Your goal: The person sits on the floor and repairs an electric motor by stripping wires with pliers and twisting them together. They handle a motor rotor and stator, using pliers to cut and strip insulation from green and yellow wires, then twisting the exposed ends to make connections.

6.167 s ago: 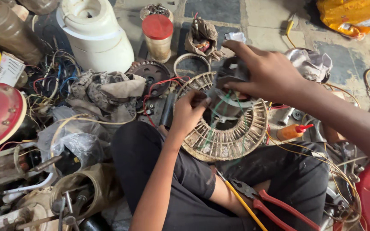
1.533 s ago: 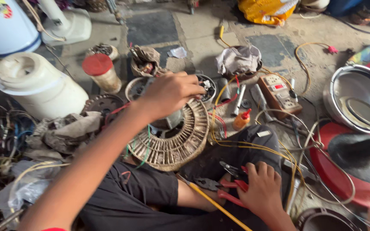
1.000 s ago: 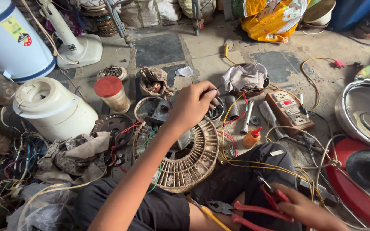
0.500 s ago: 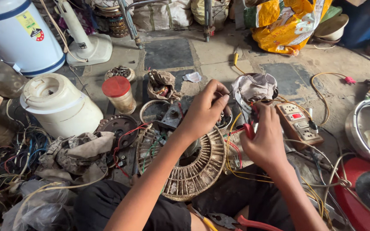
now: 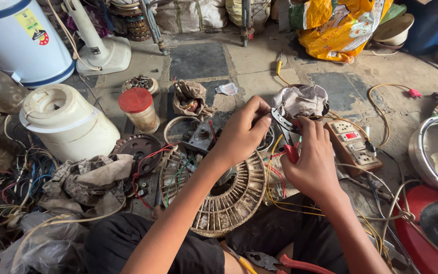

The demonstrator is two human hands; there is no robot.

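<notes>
Two hands at work: both meet above the far rim of the ring-shaped motor stator (image 5: 229, 203) that rests against the seated person's lap.
Nearest things: a second pair of red-handled pliers (image 5: 285, 263) lies on the dark trousers, untouched, well apart from either hand.
Stator: round, dusty, copper-wound, tilted on the floor, with the left forearm crossing over it.
Left hand (image 5: 242, 134): fingers pinched narrow on thin wire ends just past the stator's rim, knuckles up.
Right hand (image 5: 313, 162): fingers wrapped around the red handles of a wire cutter (image 5: 286, 133), whose metal nose points toward the left fingertips; whether the blades have closed on a wire I cannot tell.
Loose wires (image 5: 280, 198): yellow and red leads run from the stator under the right wrist.
Step in hand: by my judgement, trimming or stripping a lead while the other hand holds it taut.
Next move calls for: a steady pinch, the nose set squarely on one lead only, clear of neighbouring strands.
Farther off: a switch-and-socket board (image 5: 353, 147) to the right, a red-lidded jar (image 5: 139, 109) and white drum (image 5: 67, 122) to the left.
</notes>
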